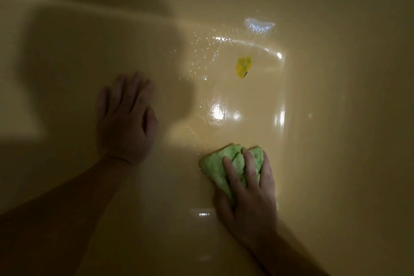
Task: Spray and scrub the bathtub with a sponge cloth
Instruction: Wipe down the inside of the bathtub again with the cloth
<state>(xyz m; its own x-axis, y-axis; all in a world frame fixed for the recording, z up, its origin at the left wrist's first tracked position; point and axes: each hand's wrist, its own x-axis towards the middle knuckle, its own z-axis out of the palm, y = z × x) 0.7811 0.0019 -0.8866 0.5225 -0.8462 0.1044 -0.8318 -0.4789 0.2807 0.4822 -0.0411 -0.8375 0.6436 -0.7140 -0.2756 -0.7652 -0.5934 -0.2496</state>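
Wet bathtub floor [324, 119]: green sponge cloth [220, 169], lower right, is pressed under the straight-fingered right hand [248, 190]; left hand [125, 119] is laid flat, holding nothing.

No legible text or labels

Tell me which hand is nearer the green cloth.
Right. The right hand lies on top of the green cloth, pressing it against the tub. The left hand rests flat on the tub, apart from the cloth, to its left.
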